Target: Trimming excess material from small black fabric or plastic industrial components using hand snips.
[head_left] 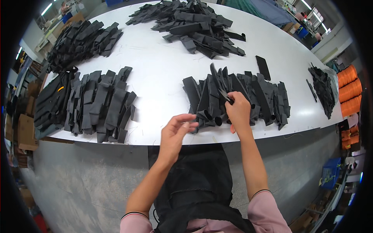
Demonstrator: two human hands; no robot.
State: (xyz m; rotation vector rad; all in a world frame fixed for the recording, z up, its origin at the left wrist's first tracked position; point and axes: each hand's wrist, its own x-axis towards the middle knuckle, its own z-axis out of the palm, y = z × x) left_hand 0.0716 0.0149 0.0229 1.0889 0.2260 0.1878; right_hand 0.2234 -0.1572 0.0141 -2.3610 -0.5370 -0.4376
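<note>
My right hand (239, 110) is closed around a pair of scissors (224, 94). The blades point up and to the left over a row of dark grey fabric strips (203, 96), and a bit of orange handle shows below the palm. Left of it, my left hand (175, 134) has its fingers curved and apart, with nothing visible in them. Its fingertips are at the near left end of that row; whether they touch the fabric I cannot tell. Several strips in the row are folded, with looped near ends.
More dark strips lie in a row (99, 103) on the left and in heaps (194, 23) farther back. A black bag-like piece (54, 101) rests at the table's left edge. One flat black piece (263, 68) lies apart. Orange spools (349, 89) stand off the right edge of the white table (159, 73).
</note>
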